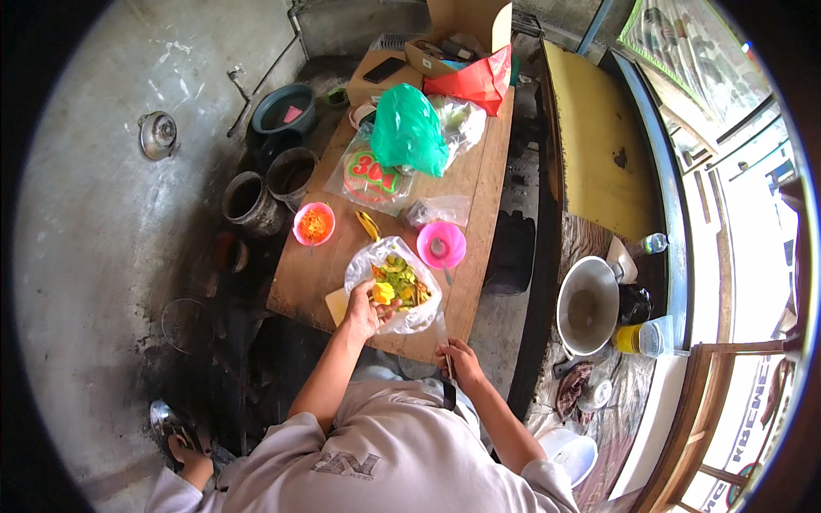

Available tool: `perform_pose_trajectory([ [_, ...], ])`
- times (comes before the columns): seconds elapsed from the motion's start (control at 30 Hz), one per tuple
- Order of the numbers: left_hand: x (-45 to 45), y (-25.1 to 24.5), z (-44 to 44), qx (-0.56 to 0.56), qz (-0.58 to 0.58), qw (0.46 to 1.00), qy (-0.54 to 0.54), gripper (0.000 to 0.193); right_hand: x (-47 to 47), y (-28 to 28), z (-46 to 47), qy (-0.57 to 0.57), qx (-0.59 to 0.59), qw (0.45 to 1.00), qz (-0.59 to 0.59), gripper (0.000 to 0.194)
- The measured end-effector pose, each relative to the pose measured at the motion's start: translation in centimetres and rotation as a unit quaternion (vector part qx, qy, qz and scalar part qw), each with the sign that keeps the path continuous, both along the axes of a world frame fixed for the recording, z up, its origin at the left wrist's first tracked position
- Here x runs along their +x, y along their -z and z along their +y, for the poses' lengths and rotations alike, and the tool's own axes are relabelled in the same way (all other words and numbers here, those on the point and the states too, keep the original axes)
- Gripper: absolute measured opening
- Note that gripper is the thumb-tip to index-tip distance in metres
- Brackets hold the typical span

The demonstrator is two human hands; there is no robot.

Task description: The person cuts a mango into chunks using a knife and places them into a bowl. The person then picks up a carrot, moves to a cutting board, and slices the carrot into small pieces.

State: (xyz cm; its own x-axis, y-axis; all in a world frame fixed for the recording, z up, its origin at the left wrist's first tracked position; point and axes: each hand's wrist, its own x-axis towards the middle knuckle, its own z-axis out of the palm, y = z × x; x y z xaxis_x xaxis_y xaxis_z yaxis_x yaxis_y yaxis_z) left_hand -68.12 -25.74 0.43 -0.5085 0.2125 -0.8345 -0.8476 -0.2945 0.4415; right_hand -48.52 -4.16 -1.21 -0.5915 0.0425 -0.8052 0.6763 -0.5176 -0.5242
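My left hand (364, 313) holds a yellow piece of fruit or vegetable (383, 294) over a clear plastic bag (360, 269). Green and orange chopped scraps or peelings (404, 282) lie in this opened bag on the wooden table (301, 282). In my right hand (463, 364), at the table's near edge, is a knife (441, 328) with its blade pointing away from me. The corner of a pale board (335, 306) shows beside the bag. Just beyond the bag lies a yellow, dark-marked banana-like piece (368, 226).
A pink bowl of orange shreds (314, 223) and a pink bowl with a spoon (454, 238) flank the bag. Farther back are a green plastic bag (407, 131) and cardboard box (426, 63). Buckets (244, 195) stand left; a metal pot (587, 308) right. Another person's hand (189, 456) appears lower left.
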Motion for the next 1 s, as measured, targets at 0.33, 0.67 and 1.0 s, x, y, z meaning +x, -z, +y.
perform_pose_trajectory([
  [0.33, -3.4, -4.6, -6.7, 0.121, 0.15, 0.974, 0.115, 0.055, 0.6, -5.0, -5.5, 0.204, 0.023, 0.978, -0.035, 0.032],
  [0.67, -6.7, 7.5, -9.9, -0.381, 0.452, 0.77, 0.242, 0.073, -0.8, -8.4, -9.8, 0.153, 0.201, 0.962, 0.106, 0.047],
  [1.0, -9.4, 2.5, -9.2, -0.255, 0.395, 0.805, 0.362, 0.013, -6.1, -9.6, -13.1, -0.131, 0.392, 0.896, 0.161, 0.035],
])
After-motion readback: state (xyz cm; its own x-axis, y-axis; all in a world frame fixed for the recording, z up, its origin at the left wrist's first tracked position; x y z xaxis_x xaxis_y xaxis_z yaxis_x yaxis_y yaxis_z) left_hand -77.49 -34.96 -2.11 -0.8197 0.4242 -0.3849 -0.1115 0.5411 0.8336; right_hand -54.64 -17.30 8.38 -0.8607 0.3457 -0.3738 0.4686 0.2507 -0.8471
